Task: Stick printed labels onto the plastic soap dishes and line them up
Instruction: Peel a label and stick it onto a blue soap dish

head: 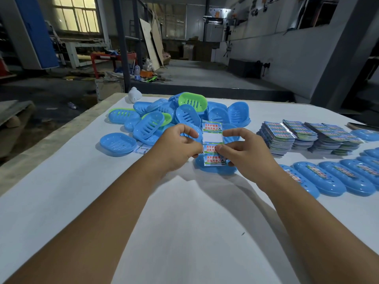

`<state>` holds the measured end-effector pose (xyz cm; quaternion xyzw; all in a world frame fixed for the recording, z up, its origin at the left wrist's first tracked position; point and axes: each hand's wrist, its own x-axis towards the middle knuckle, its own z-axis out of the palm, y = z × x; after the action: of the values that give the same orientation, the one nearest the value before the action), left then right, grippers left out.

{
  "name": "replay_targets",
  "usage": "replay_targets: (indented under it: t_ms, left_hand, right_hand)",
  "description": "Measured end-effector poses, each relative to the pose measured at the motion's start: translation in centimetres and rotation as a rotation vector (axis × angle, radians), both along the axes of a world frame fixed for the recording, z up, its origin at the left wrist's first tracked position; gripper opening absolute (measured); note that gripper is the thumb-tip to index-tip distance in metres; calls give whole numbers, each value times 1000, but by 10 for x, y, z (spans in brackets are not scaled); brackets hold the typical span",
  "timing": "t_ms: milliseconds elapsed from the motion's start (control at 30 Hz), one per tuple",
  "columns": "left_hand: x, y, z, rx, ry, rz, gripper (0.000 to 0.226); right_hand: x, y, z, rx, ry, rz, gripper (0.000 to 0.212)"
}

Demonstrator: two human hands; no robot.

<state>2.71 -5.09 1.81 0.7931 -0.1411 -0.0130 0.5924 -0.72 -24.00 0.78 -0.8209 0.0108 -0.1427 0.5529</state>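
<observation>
Both hands are up over the white surface [184, 222], working a strip of labels [212, 140] between them. The left hand [176, 148] has its grip pinched on the strip's left edge, thumb and fingers curled in. The right hand [244, 152] pinches the right edge, thumb on the third label down, index finger stretched along the side. The strip stands pretty much upright, with one blank white gap where a label has been peeled off, and three printed ones left.

Right under the strip sits a blue dish [215, 168], mostly hidden by the hands. Behind is a jumbled pile of dishes [174, 117], mostly blue, a couple green. To the right there are stacks of label sheets [307, 138], and nearer, a row of labelled dishes [338, 179] lined up side by side, overlapping a bit.
</observation>
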Motion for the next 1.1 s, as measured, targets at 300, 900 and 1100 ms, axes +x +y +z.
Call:
replay_targets:
  t_ms: [300, 900, 1100]
  left_hand:
    - [-2, -7, -6, -8, -97, 1, 23]
    - [6, -8, -14, 126, -131, 129, 16]
    - [6, 1, -10, 412, -76, 241, 11]
  right_hand:
    - [-2, 1, -3, -234, -45, -27, 26]
    - [1, -4, -4, -211, 35, -8, 34]
    - [0, -7, -4, -407, 70, -77, 42]
